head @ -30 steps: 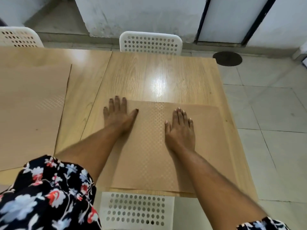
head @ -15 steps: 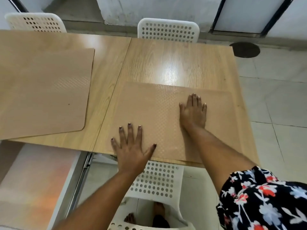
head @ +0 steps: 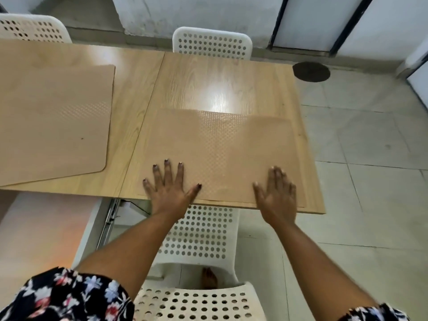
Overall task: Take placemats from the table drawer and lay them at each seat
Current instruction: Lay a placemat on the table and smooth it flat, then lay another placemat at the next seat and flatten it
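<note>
At the near edge: both hands lie flat on the right placemat (head: 222, 154), close to the table's front rim.
Left hand (head: 170, 189): fingers spread wide, palm down on the mat's lower left part, wrist hanging past the table edge.
Right hand (head: 276, 195): open and flat, fingers loosely apart, a little blurred, on the mat's lower right corner.
Right placemat: tan, dotted texture down its middle, lying flat in the centre of the frame, its front edge just short of the table rim.
Left placemat (head: 53, 121): same tan sheet, flat at the left of the frame, well apart from the hands, one rounded corner toward the centre.
Drawer (head: 46, 230): at lower left, under the table's front edge, a pale panel with a metal rail beside it; what it holds cannot be told.
Table (head: 222, 82): light wood, a seam running between the two mats, glare at upper centre.
Chairs: white, perforated; one (head: 199, 237) below the hands, one (head: 212, 44) across at the top, one (head: 32, 27) at upper left.
Floor (head: 370, 140): pale tiles on the right, a dark round patch (head: 311, 71) near the wall.
Sleeves (head: 67, 297): dark floral fabric at the bottom corners.
</note>
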